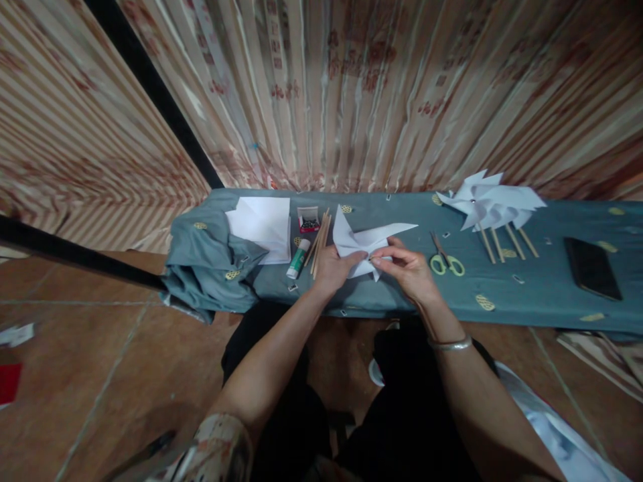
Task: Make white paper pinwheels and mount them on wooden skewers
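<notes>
White paper (pixel 362 241), folded w/ pointed blades fanning out, is between both hands over the blue-green cloth (pixel 537 298), near its front edge; from my end I can't tell if it touches the cloth. L hand (pixel 333 268) grips it from the side, thumb on the front by the centre, other fingers mostly hidden. R hand (pixel 406 268) is narrow: thumb + index drawn together at that same centre, on the paper. Can't tell if a small part is caught there too.

Step in hand, as I judge it: securing the folds at the middle. Next move prob. calls for firm L thumb pressure so the layers don't spring loose, w/ fine R fingertip work; I'd watch for a blade tip slipping out.

Just L of the paper: loose wooden sticks (pixel 320 244), w/ a glue stick (pixel 298 259) beside them. Beyond, a small open red box (pixel 308 219) holds dark bits, too small for me to ID. Further L, white sheets (pixel 266 224) in a stack.

To the R, green-handled scissors (pixel 445 257) lie near R hand; further out, overlapping paper pinwheels (pixel 489 201) on sticks, then a dark phone-like slab (pixel 593 268). Patterned curtains (pixel 326 100) hang behind.
</notes>
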A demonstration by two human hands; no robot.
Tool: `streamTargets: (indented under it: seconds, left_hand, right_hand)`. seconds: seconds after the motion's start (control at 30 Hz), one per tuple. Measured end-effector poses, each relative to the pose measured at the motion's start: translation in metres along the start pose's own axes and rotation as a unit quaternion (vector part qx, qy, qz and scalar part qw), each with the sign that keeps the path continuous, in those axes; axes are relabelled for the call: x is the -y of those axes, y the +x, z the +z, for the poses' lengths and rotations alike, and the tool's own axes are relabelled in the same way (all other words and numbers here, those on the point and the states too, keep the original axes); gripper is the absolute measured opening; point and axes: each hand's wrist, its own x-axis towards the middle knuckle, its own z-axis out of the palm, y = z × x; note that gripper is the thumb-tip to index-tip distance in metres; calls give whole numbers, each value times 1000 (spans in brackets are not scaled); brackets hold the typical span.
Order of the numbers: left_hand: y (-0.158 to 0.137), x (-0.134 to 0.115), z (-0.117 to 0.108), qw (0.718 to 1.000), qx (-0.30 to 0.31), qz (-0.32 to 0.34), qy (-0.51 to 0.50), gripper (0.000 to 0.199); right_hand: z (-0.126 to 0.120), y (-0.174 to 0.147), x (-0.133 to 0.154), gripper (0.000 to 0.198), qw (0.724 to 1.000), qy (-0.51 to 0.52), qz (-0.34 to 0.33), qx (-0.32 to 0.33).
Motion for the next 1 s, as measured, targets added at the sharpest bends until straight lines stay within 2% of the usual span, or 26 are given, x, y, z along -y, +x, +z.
streamTargets:
  seconds: [0.13,0.47,0.7,0.83,1.0]
  left_hand:
    - [0,-1,3,1000,4,3,4,21]
    - [-3,1,6,999,45,-18,-20,22]
    - [-2,0,5,998,65,-18,-15,30]
    - [-1,-1,4,999,35,-23,-22,29]
    - [1,-1,4,996,-22,-32,-74,30]
  right_hand:
    - [-2,0,-2,20,1000,-18,5,-3]
    - [-4,-1,5,22,1000,13,7,-22]
    - [-5,-3,8,24,998,57,35,3]
    - [-8,-3,2,30,995,77,53,-32]
    - [-16,-5,6,25,999,41,6,-21]
